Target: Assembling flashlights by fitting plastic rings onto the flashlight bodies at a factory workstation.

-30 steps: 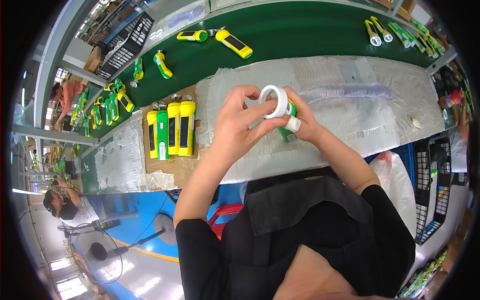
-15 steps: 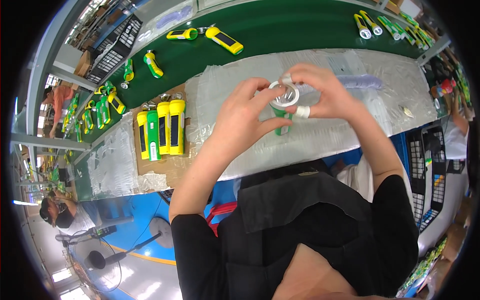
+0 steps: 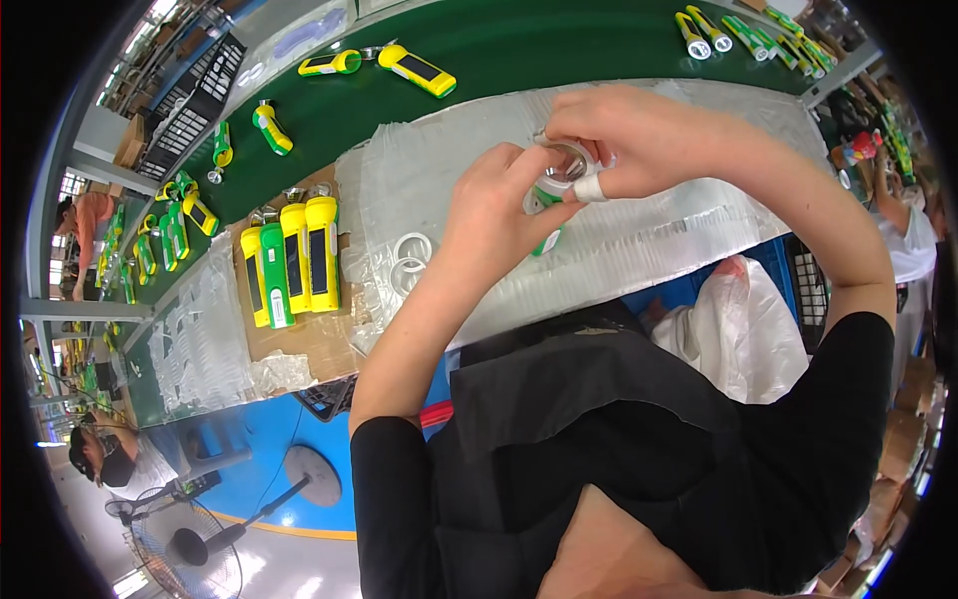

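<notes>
Head view: the left hand (image 3: 499, 205) and the right hand (image 3: 624, 135) are both closing around a green flashlight (image 3: 544, 215), fingers pinching the round lens ring (image 3: 564, 165) at its head – the fitting is looking partly done, not yet seated. At nine o'clock from the hands, finished yellow and green flashlights (image 3: 294, 260) are lying on cardboard; spare rings (image 3: 409, 262) are waiting on the plastic-covered bench (image 3: 679, 230), with a green conveyor (image 3: 519, 45) running at twelve o'clock
</notes>
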Demonstrator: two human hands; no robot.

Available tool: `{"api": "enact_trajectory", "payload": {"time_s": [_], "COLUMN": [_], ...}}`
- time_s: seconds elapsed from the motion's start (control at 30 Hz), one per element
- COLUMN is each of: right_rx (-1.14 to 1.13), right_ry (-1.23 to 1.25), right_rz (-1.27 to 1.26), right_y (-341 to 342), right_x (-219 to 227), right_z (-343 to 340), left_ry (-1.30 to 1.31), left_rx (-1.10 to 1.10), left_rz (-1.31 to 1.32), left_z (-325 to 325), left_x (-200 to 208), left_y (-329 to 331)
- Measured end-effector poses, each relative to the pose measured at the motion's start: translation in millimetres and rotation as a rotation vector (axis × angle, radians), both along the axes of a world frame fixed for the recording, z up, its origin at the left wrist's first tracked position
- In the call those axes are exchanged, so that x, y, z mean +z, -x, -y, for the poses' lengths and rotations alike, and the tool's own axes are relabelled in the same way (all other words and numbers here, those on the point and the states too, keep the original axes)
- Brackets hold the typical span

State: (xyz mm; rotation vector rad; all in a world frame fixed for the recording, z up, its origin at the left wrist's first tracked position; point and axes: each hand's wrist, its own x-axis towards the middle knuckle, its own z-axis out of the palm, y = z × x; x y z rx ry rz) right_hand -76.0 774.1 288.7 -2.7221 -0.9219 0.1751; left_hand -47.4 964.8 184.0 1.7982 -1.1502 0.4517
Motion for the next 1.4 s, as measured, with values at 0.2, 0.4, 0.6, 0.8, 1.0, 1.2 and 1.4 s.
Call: {"api": "enact_trajectory", "payload": {"time_s": [0.2,0.4,0.6,0.8,1.0,1.2,1.4], "right_rx": [-0.45,0.051,-0.309,-0.087,-0.459,-0.063,-0.162], "right_ry": [0.309,-0.063,0.061,-0.128,0.203,0.021,0.173], "right_rz": [0.05,0.19,-0.082,0.028,0.05,0.217,0.168], "right_y": [1,-5,2,1,2,4,0], "right_x": [1,-7,0,-8,-6,-2,1], "right_z": [-23,16,-3,9,-11,10,2], "left_ry": [0.019,0.095,0.018,0.123,0.097,0.114,0.076], "left_rx": [0.047,0.007,0.018,-0.018,0.106,0.065,0.069], "left_rz": [0.015,-0.034,0.023,0.04,0.075,0.043,0.015], "left_z": [7,8,7,11,16,12,9], "left_x": [2,2,0,0,-1,0,4], "left_y": [-3,-4,-1,-2,0,-2,-1]}}
